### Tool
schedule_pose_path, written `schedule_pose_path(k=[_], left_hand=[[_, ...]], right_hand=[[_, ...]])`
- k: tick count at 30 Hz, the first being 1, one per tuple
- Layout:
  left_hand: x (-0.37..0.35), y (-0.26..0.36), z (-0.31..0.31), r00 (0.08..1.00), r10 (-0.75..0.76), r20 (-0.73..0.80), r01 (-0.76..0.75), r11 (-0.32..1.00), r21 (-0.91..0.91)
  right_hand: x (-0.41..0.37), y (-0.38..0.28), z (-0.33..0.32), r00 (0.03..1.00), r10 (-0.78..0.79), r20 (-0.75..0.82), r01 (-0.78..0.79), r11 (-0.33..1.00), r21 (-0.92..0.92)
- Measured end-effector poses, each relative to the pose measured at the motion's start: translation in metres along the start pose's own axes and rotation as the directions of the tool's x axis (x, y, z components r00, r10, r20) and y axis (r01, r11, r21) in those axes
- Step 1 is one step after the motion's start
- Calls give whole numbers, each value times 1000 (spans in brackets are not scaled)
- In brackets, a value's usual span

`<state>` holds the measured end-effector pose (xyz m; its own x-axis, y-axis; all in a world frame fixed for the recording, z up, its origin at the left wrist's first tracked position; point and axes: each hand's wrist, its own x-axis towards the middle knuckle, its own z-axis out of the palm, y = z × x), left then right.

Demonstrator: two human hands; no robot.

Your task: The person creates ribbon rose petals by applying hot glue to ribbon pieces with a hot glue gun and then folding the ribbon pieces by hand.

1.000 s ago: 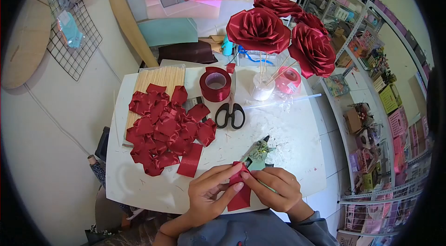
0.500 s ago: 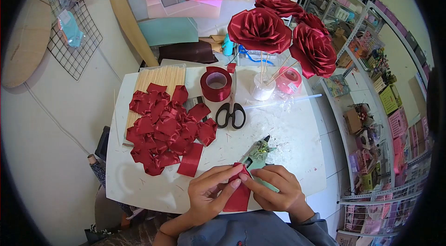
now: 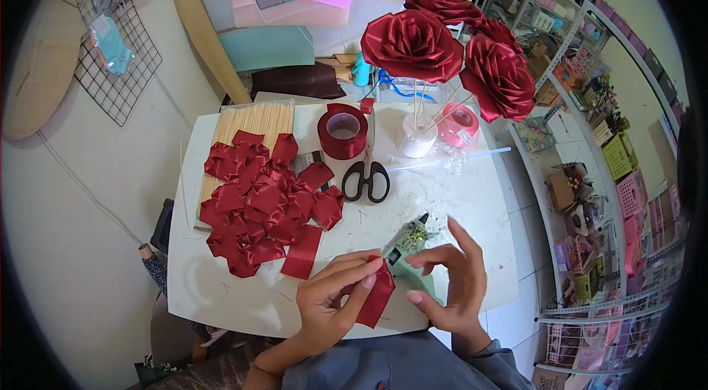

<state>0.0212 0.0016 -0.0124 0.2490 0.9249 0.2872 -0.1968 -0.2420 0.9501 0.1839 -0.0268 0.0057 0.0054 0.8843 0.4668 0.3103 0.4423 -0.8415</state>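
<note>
A dark red satin ribbon piece (image 3: pixel 377 297) is pinched between the thumb and fingers of my left hand (image 3: pixel 332 300), one upper corner folded over. To its right, my right hand (image 3: pixel 453 283) is raised with fingers apart and nothing in it. Just behind both hands lies a mint green glue gun (image 3: pixel 405 257), its dark nozzle pointing away from me. A flat ribbon piece (image 3: pixel 302 251) rests on the table left of my hands. Beyond it, many folded red ribbon petals (image 3: pixel 254 202) form a pile.
Black-handled scissors (image 3: pixel 366 182) lie below a red ribbon roll (image 3: pixel 343 132). Thin wooden sticks (image 3: pixel 247 123) sit under the petal pile. Large red ribbon roses (image 3: pixel 413 47) stand on sticks in a white holder (image 3: pixel 418 138), beside a pink roll (image 3: pixel 459 127). Shelves (image 3: pixel 590 191) line the right side.
My right hand has let go of the ribbon piece and lifted away to the right, its fingers spreading. The ribbon piece has tilted in my left hand, which keeps its pinch.
</note>
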Motion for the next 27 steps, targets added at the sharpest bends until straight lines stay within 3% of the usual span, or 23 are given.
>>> schedule_pose_path(k=[1, 3, 10, 12, 16, 18, 27], left_hand=[[0, 1, 0, 1000, 0, 3, 0, 1000, 0], [0, 3, 0, 997, -60, 44, 60, 998, 13], [1, -1, 0, 988, -80, 130, 71, 994, 79], [1, -5, 1, 997, -38, 67, 32, 996, 80], [3, -6, -3, 992, -21, 123, 7, 994, 108], [3, 0, -5, 970, -180, 160, 179, 984, 26], [3, 3, -10, 921, -321, 220, 351, 930, -112]], right_hand=[[0, 0, 1, 1000, 0, -3, 0, 1000, -1], [1, 2, 8, 978, 205, 37, -208, 947, 246], [8, 4, 18, 905, 417, 83, -414, 820, 395], [7, 7, 18, 901, 425, 85, -421, 810, 409], [6, 11, 17, 900, 426, 94, -423, 799, 426], [7, 11, 17, 896, 433, 97, -430, 796, 426], [6, 13, 16, 885, 451, 120, -455, 776, 437]])
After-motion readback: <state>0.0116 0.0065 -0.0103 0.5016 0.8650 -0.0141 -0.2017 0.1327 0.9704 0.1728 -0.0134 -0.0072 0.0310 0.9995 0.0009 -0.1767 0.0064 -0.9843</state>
